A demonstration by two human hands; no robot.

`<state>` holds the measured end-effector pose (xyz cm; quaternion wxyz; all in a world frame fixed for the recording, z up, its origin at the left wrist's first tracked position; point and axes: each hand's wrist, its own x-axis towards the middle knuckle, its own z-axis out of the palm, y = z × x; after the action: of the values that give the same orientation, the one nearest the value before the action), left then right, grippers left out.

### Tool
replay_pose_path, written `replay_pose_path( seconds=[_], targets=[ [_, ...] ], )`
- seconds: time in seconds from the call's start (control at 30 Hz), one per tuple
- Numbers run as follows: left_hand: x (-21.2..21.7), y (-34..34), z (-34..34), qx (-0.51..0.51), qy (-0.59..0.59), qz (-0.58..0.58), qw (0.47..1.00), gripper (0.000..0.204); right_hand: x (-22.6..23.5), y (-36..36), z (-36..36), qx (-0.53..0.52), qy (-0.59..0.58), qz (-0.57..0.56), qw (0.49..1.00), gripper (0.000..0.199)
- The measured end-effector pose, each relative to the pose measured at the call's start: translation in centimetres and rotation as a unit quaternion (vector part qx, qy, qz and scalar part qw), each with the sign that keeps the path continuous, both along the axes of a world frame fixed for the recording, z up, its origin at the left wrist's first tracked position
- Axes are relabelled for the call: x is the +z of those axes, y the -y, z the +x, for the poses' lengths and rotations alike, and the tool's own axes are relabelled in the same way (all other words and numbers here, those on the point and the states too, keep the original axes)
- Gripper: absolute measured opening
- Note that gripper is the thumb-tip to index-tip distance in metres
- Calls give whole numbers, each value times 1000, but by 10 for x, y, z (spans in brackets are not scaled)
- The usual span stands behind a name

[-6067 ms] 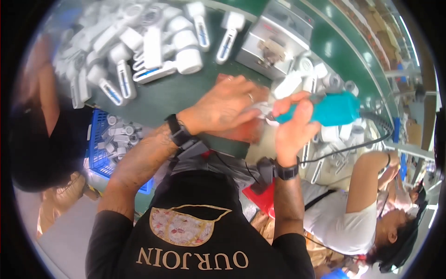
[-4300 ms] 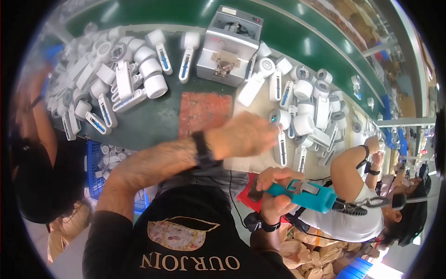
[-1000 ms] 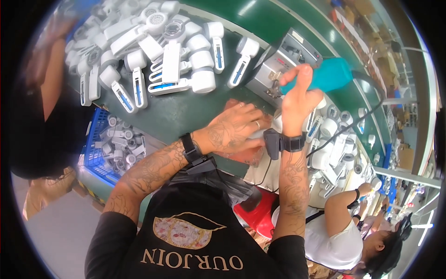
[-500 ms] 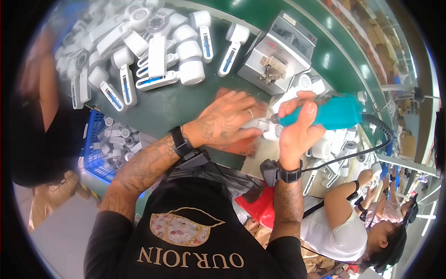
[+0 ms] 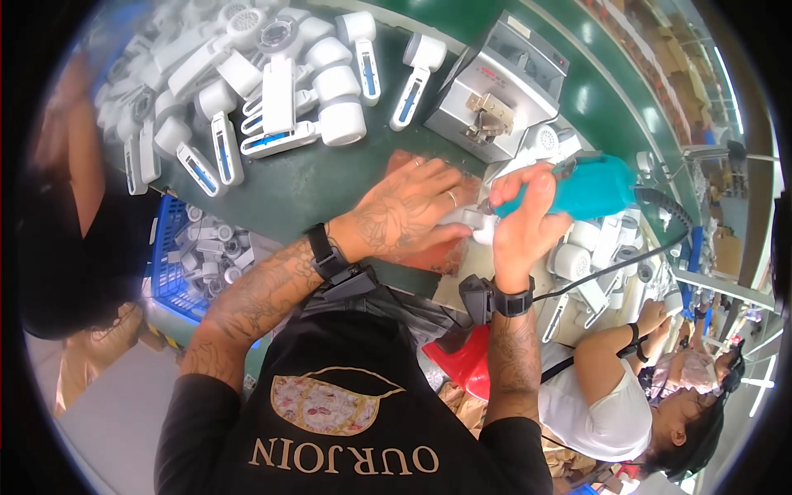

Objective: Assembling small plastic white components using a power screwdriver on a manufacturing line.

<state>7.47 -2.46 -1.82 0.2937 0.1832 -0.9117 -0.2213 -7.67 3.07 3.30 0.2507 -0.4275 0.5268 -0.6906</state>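
Far left, white handheld units (image 5: 272,95) sprawl in a heap, with the blue basket (image 5: 167,247) of white parts below. Now the left hand (image 5: 404,210): fingers slightly spread, palm down over the red mat (image 5: 437,260), thumb and fingers pinning a white piece (image 5: 477,221) at the mat's right edge. Just right of that, the right hand (image 5: 528,219) wraps snugly round a teal power driver (image 5: 598,188), tip right at the piece; whether they touch, I can't tell.
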Motion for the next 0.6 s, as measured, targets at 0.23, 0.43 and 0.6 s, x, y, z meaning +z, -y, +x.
replay_pose_path(
  seconds=[0.23,0.43,0.6],
  targets=[
    [5,0,4,-26,6,44,999,46,33,35,-1,-36,-22,-44,998,39],
    [7,-2,4,-13,6,28,1000,46,21,85,-4,-61,-103,-58,991,38],
    [8,-2,5,-21,-9,27,999,42,15,80,-6,-52,-59,-66,995,34]
  ],
)
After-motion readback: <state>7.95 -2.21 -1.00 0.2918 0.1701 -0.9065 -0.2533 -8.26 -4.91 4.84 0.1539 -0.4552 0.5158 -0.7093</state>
